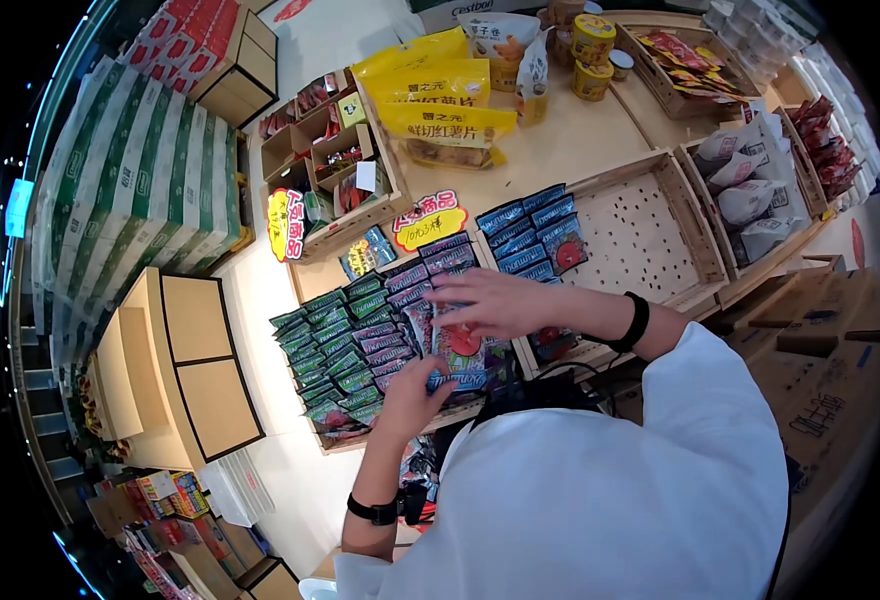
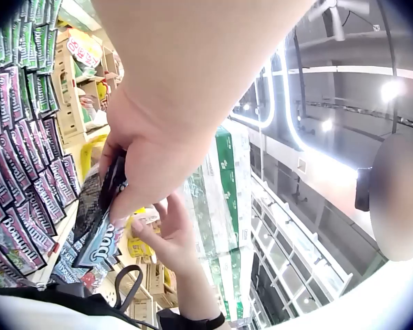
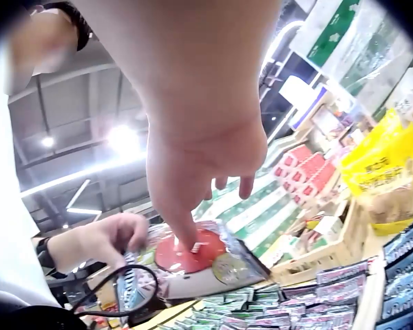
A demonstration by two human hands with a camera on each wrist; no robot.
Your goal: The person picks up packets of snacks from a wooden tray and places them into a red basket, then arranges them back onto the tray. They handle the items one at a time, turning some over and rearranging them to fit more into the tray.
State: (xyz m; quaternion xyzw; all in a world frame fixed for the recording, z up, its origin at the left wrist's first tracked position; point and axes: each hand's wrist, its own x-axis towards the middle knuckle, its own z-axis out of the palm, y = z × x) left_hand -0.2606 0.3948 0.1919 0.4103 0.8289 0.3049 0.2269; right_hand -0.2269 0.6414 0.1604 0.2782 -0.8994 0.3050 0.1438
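Note:
My left hand point(image 1: 412, 400) grips the lower edge of a shiny snack packet point(image 1: 472, 378) with blue lettering and a red cartoon figure. The left wrist view shows thumb and fingers pinching this packet point(image 2: 100, 237) by its dark edge. Above it, my right hand point(image 1: 495, 303) reaches in with fingers spread. In the right wrist view, a straight digit of my right hand point(image 3: 199, 165) rests on the red figure of the packet point(image 3: 186, 258). Rows of green packets point(image 1: 335, 345) and pink packets point(image 1: 407, 280) stand in the wooden crate beside my left hand.
Blue packets point(image 1: 520, 235) fill part of a neighbouring crate, next to a perforated tray bottom point(image 1: 650, 230). Yellow snack bags point(image 1: 447, 120), price signs point(image 1: 430, 220) and a divided wooden box point(image 1: 360, 225) stand farther back. Stacked green-and-white cartons point(image 1: 145, 180) stand left.

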